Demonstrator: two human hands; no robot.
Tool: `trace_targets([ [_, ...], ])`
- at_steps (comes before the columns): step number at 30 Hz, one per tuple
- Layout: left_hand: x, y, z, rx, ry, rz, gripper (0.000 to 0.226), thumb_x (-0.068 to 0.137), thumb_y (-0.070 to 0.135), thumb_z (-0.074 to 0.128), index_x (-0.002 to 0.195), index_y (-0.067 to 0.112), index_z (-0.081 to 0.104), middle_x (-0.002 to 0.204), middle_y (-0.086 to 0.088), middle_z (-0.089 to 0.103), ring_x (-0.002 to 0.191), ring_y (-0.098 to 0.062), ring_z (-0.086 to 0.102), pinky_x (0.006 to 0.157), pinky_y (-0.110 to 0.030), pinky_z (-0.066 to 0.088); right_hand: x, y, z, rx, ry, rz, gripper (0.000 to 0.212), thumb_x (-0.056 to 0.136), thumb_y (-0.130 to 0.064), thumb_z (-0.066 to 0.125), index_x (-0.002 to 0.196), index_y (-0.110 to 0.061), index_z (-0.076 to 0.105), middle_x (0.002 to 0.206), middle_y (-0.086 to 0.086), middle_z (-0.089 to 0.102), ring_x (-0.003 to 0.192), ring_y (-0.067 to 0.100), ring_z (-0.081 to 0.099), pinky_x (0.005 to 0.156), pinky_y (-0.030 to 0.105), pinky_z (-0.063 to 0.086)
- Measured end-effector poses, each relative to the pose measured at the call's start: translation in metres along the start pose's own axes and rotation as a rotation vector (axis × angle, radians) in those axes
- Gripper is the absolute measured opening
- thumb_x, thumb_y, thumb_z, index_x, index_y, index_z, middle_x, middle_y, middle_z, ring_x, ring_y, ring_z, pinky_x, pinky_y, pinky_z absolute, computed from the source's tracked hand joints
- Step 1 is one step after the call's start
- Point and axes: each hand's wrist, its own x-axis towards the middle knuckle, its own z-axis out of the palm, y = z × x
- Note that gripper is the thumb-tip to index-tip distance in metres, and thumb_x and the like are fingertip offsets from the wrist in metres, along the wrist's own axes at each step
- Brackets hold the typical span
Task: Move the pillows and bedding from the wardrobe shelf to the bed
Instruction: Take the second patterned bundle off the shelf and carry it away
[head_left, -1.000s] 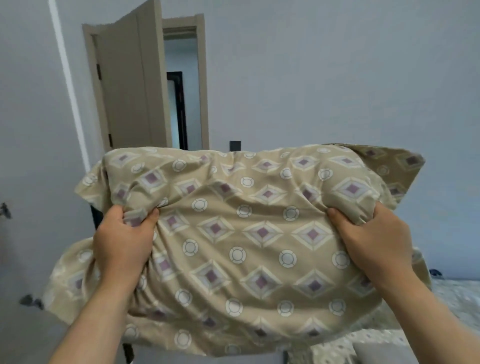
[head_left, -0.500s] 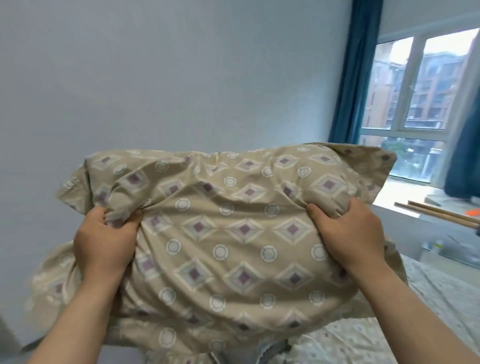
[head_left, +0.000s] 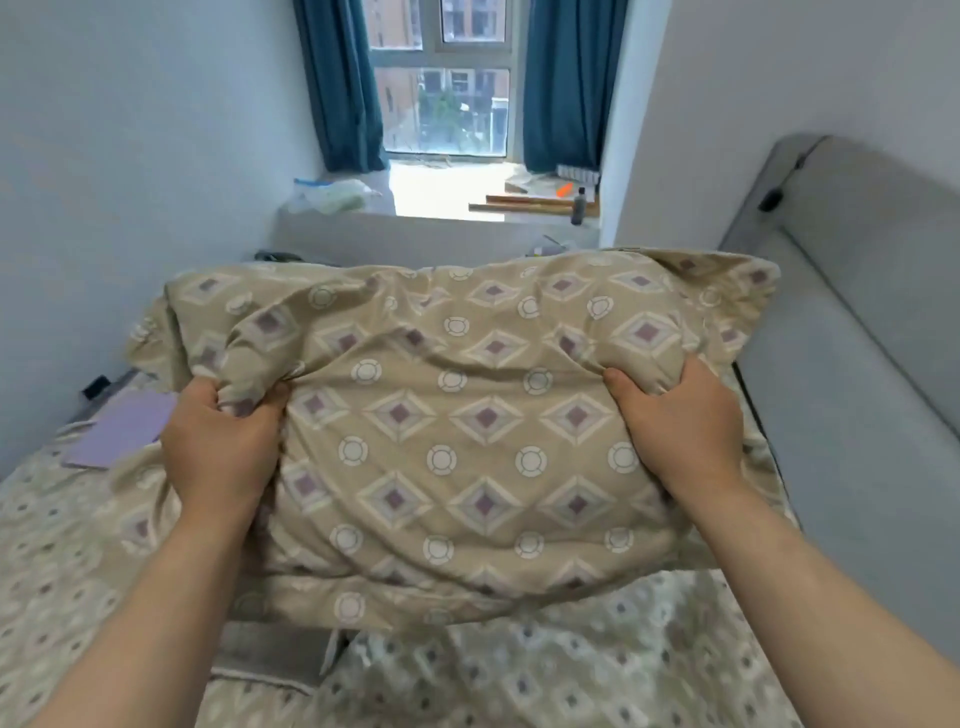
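Observation:
A tan pillow (head_left: 457, 426) with purple diamonds and white circles fills the middle of the view, held above the bed (head_left: 597, 670). My left hand (head_left: 221, 447) is clenched on its left side, bunching the cloth. My right hand (head_left: 680, 426) grips its upper right part. The bed's patterned sheet lies below and around the pillow. The wardrobe is out of view.
A grey padded headboard (head_left: 857, 322) runs along the right. A lilac flat item (head_left: 122, 428) lies on the bed at the left near the wall. Behind the pillow is a window sill (head_left: 441, 200) with wooden sticks, a bottle and a plastic bag, between blue curtains.
The view has swung from the door, past the bare wall, to the bed and window. The pillow, still gripped in both hands, has come down over the bed.

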Motion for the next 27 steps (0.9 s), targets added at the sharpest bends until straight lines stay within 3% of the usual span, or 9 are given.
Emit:
trace_targets([
  [5, -0.043, -0.049, 0.083, 0.018, -0.206, -0.015, 0.041, 0.078, 0.042, 0.068, 0.077, 0.005, 0.051, 0.072, -0.014, 0.058, 0.065, -0.032, 0.053, 0.057, -0.043, 0.043, -0.033, 0.096, 0.019, -0.084, 0.035, 0.144, 0.050, 0.073, -0.057, 0.070, 0.098, -0.014, 0.062, 0.092, 0.006, 0.067, 0.091, 0.033, 0.062, 0.072, 0.037, 0.047],
  [10, -0.094, -0.100, 0.146, 0.054, -0.377, -0.070, 0.036, 0.080, 0.039, 0.069, 0.077, 0.007, 0.052, 0.067, -0.002, 0.054, 0.064, -0.025, 0.051, 0.053, -0.035, 0.034, -0.068, 0.181, 0.044, -0.147, 0.009, 0.305, 0.044, 0.074, -0.055, 0.070, 0.089, -0.017, 0.055, 0.074, -0.008, 0.053, 0.084, 0.032, 0.060, 0.067, 0.035, 0.041],
  [16, -0.141, -0.166, 0.207, 0.079, -0.497, -0.084, 0.032, 0.080, 0.038, 0.070, 0.079, 0.010, 0.053, 0.069, 0.007, 0.055, 0.063, -0.004, 0.047, 0.052, -0.026, 0.033, -0.108, 0.274, 0.095, -0.164, -0.006, 0.463, 0.049, 0.073, -0.056, 0.072, 0.092, -0.013, 0.056, 0.085, 0.002, 0.060, 0.088, 0.033, 0.061, 0.074, 0.039, 0.048],
  [22, -0.180, -0.237, 0.249, 0.155, -0.547, -0.145, 0.039, 0.077, 0.042, 0.071, 0.073, 0.009, 0.050, 0.068, -0.004, 0.057, 0.064, -0.023, 0.053, 0.057, -0.035, 0.036, -0.142, 0.342, 0.141, -0.221, -0.054, 0.570, 0.057, 0.073, -0.056, 0.072, 0.102, -0.008, 0.059, 0.098, 0.013, 0.067, 0.094, 0.036, 0.062, 0.077, 0.040, 0.047],
  [27, -0.186, -0.266, 0.271, 0.237, -0.579, -0.158, 0.040, 0.075, 0.045, 0.072, 0.082, 0.011, 0.051, 0.076, -0.002, 0.058, 0.071, -0.025, 0.052, 0.065, -0.037, 0.041, -0.148, 0.371, 0.164, -0.259, -0.075, 0.609, 0.055, 0.075, -0.055, 0.070, 0.104, -0.009, 0.059, 0.102, 0.014, 0.068, 0.096, 0.037, 0.062, 0.079, 0.041, 0.047],
])
